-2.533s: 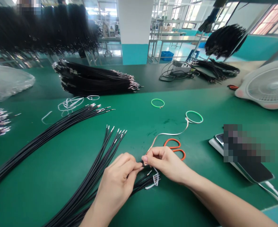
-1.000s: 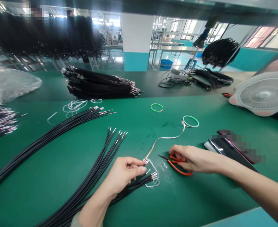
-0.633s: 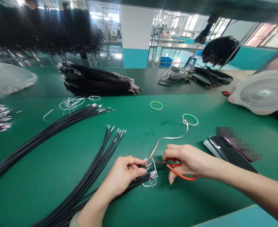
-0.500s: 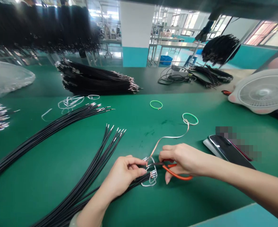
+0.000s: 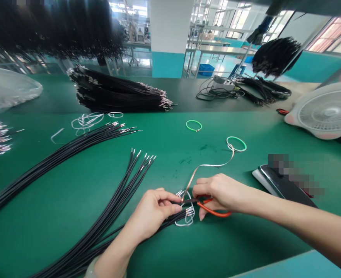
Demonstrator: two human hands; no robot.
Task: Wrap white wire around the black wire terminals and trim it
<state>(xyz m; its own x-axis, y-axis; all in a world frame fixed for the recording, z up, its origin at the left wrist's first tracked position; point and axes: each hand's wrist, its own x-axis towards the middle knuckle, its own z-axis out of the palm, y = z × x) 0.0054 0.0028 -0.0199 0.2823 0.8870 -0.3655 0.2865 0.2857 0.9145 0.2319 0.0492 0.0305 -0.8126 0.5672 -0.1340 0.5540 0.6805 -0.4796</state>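
My left hand (image 5: 150,210) is closed, its thumb and forefinger pinching the near end of a thin whitish-tan strip (image 5: 207,166). Orange-handled scissors (image 5: 218,214) are in my closed right hand (image 5: 219,193), and their dark blades reach the strip at my left fingertips. Beneath the left hand runs a bundle of black cables with silver tips (image 5: 189,211). A white loop (image 5: 185,224) lies around those tips. The strip's far end curls by a green ring (image 5: 236,138). Left of my hands lies another black cable bundle (image 5: 109,204).
A longer cable bundle (image 5: 69,152) and tangled white strips (image 5: 86,121) lie on the left. Another green ring (image 5: 193,125) is mid-table. A phone (image 5: 286,185) and a white fan (image 5: 324,112) are at right. A large cable pile (image 5: 115,92) sits behind.
My right hand with the scissors has shifted slightly left, closer to my left hand. The whole view has moved a little; the left hand keeps its pinch.
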